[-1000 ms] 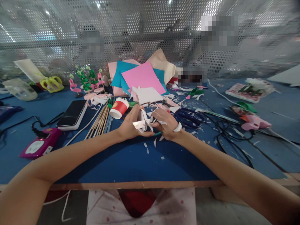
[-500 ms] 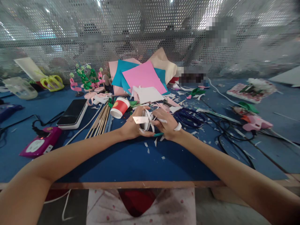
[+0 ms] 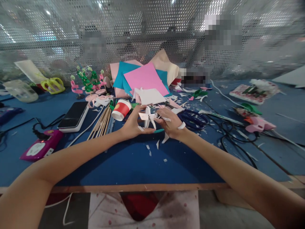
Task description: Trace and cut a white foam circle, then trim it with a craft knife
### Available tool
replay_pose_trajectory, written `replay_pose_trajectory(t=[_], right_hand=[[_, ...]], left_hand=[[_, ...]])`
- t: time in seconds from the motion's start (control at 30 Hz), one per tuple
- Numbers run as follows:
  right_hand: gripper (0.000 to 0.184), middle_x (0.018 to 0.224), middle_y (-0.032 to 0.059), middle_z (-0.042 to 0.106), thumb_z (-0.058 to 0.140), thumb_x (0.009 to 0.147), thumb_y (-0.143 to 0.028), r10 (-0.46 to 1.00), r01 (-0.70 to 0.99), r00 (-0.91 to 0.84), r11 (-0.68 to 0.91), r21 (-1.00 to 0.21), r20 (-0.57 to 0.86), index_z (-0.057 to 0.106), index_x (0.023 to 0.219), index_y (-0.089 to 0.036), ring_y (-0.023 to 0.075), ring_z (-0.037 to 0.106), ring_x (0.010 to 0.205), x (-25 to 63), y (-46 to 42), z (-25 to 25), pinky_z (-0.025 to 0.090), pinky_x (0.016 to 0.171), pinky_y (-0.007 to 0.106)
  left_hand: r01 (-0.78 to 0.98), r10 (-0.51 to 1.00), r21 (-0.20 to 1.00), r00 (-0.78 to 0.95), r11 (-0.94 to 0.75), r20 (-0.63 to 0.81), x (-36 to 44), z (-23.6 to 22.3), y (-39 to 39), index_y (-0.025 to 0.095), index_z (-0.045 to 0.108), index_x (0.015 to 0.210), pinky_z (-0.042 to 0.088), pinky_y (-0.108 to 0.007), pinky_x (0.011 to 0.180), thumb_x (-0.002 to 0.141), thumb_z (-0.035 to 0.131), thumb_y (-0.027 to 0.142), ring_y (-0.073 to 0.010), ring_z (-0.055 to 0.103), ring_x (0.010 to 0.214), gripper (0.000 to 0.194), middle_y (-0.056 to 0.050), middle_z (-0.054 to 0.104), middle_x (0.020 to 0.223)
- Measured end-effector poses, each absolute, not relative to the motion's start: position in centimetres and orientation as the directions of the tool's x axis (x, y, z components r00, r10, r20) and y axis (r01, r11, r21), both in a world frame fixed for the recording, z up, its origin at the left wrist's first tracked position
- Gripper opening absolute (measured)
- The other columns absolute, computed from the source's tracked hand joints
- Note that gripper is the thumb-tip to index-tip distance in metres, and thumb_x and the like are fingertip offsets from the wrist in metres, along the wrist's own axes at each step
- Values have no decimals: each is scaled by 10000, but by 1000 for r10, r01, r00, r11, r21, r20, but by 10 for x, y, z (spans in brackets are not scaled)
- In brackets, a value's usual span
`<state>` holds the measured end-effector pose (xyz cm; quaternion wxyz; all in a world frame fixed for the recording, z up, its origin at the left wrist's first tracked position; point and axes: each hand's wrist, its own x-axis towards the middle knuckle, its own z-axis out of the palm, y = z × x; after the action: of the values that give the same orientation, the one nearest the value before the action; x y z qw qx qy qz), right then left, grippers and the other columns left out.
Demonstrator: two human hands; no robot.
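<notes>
Over the blue table, my left hand (image 3: 133, 124) curves its thumb and fingers around a white cut paper piece (image 3: 148, 120) with narrow curling strips. My right hand (image 3: 171, 122) is closed on what look like scissors, mostly covered by the fingers. A broad metal blade (image 3: 143, 116) reaches left into the paper piece. A teal part (image 3: 159, 130) shows beneath the right fingers. White paper scraps cling to the right hand, one of them at the wrist (image 3: 181, 125). Left of my left hand, a red and white paper cup (image 3: 121, 109) lies tilted.
Wooden sticks (image 3: 101, 122), a black-topped device (image 3: 73, 116) and a purple power box (image 3: 41, 144) stand left. Coloured sheets (image 3: 147, 78) pile up behind the hands. A coil of blue cord (image 3: 194, 120), black cables (image 3: 228, 130) and a pink glue gun (image 3: 258, 124) lie right.
My left hand has opened wider around the paper piece and shifted slightly left. The white strips now stand more upright and spread. The blade has tucked further behind them.
</notes>
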<state>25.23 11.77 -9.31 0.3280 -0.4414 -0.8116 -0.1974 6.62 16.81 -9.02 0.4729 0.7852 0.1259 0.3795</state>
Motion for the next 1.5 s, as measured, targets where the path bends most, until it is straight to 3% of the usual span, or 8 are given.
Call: replay_pose_trajectory(t=[0.13, 0.37, 0.67, 0.9, 1.13, 1.33, 1.5], right_hand=[[520, 728, 93, 563, 121, 932, -519, 633, 844, -401, 537, -3, 662, 498, 804, -185, 210, 487, 698, 256, 119, -93, 391, 644, 333], [539, 732, 94, 566, 117, 925, -531, 610, 832, -412, 554, 7, 677, 513, 824, -180, 213, 488, 704, 252, 117, -96, 377, 647, 336], [543, 689, 78, 542, 119, 918, -545, 621, 850, -387, 526, 4, 681, 506, 788, -187, 203, 479, 668, 248, 114, -95, 357, 613, 320], [569, 686, 76, 550, 114, 913, -564, 652, 847, -314, 521, -107, 690, 524, 819, -181, 197, 496, 657, 244, 113, -97, 371, 593, 313], [553, 703, 86, 585, 121, 917, -557, 655, 825, -353, 555, -108, 669, 520, 797, -193, 213, 543, 694, 251, 117, -94, 399, 615, 337], [566, 695, 91, 583, 117, 919, -557, 656, 829, -407, 557, -44, 636, 518, 772, -185, 205, 524, 678, 254, 117, -94, 380, 612, 325], [587, 709, 96, 581, 100, 914, -562, 650, 833, -406, 552, -32, 642, 526, 790, -179, 207, 524, 694, 253, 117, -96, 378, 616, 320]], left_hand=[[-139, 559, 780, 622, -610, 549, 68, -91, 170, 197, 409, 1172, 526, -405, 847, 544, 825, 366, -265, 508, 1102, 772, -124, 427, 1222], [-40, 458, 580, 571, -814, 681, 67, -93, 174, 184, 444, 1125, 468, -507, 902, 544, 821, 362, -290, 499, 1080, 715, -117, 502, 1116], [81, 483, 543, 580, -836, 657, 69, -96, 175, 200, 460, 1130, 474, -510, 913, 488, 847, 328, -295, 505, 1067, 760, -97, 508, 1083], [59, 429, 489, 578, -870, 694, 70, -95, 177, 179, 451, 1112, 483, -520, 897, 471, 856, 349, -295, 525, 1052, 777, -99, 523, 1055], [-102, 545, 699, 552, -708, 632, 68, -95, 173, 206, 383, 1148, 550, -323, 660, 537, 819, 416, -210, 580, 938, 780, -116, 480, 1140], [-43, 460, 563, 528, -825, 714, 68, -100, 180, 230, 434, 1160, 518, -438, 803, 507, 820, 464, -297, 514, 1101, 794, -116, 482, 1151], [9, 427, 498, 529, -867, 734, 67, -100, 181, 232, 435, 1170, 485, -471, 868, 546, 801, 456, -295, 493, 1125, 758, -119, 491, 1155]])
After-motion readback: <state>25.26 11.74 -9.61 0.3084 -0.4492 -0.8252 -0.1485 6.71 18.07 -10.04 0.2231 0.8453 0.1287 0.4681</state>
